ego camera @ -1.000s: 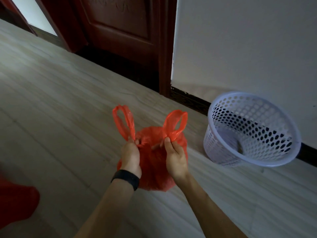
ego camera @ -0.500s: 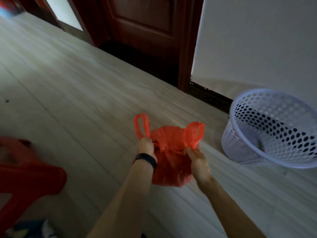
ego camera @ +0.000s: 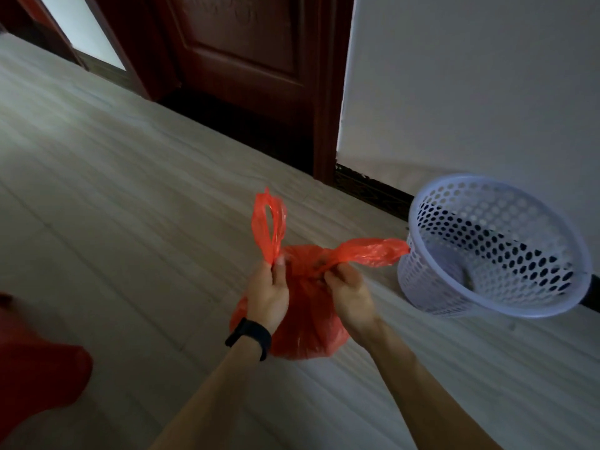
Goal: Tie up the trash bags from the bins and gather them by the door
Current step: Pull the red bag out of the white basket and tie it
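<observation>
Holding the thin red plastic trash bag (ego camera: 308,323) seemingly just off the floor (ego camera: 130,190), beside the white perforated plastic basket (ego camera: 418,280), your left hand (ego camera: 268,297) and right hand (ego camera: 349,293) each pinch one handle loop (ego camera: 268,225). It is likely light, soft, slippery film: grip low on the handles to knot it.
</observation>
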A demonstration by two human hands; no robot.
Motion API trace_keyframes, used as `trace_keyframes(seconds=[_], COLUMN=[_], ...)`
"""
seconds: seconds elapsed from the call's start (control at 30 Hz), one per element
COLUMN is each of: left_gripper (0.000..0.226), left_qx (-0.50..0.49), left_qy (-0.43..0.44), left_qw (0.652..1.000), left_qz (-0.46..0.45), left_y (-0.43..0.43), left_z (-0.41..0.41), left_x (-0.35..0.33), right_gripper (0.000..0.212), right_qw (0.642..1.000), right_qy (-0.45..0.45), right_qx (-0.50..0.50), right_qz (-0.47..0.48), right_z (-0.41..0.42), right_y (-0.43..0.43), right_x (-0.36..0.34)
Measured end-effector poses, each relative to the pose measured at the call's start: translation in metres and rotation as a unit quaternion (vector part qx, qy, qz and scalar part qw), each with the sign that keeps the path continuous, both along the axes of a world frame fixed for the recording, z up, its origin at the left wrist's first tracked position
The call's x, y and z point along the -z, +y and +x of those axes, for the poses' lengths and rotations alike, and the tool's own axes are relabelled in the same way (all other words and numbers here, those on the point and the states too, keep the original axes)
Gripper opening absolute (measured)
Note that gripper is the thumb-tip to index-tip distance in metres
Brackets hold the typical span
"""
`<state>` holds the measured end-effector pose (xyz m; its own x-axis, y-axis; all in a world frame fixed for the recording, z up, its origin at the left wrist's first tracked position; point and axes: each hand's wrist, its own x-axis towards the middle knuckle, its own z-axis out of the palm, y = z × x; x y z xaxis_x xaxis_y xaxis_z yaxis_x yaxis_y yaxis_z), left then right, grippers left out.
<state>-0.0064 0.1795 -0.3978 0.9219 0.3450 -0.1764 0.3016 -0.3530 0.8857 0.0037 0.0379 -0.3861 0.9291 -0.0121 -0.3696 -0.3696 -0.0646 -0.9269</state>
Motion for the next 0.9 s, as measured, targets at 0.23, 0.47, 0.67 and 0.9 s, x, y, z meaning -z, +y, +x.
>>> trace_keyframes(seconds=[0.23, 0.47, 0.67, 0.9], left_gripper=[0.03, 0.031, 0.02, 0.048], left_qx=[0.032, 0.162, 0.316, 0.372], left_qy=[-0.036, -0.071, -0.07, -0.16], left_qw=[0.999, 0.959, 0.834, 0.697], left_qz=[0.001, 0.22, 0.447, 0.592], left_y=[-0.004, -0.004, -0.004, -0.017], left_z=[0.004, 0.018, 0.038, 0.039], left_x=[-0.005, -0.007, -0.022, -0.017], right_gripper=[0.02, 0.008, 0.02, 0.055], right_qw=[0.998, 1.0, 0.998, 0.995], right_qy=[-0.046, -0.008, 0.005, 0.094], right_qx=[0.017, 0.012, -0.044, -0.034], right_qz=[-0.05, -0.025, -0.049, -0.014], right_z=[0.007, 0.021, 0.026, 0.029], right_y=[-0.002, -0.004, -0.007, -0.013], right_x=[0.003, 0.0, -0.007, -0.005])
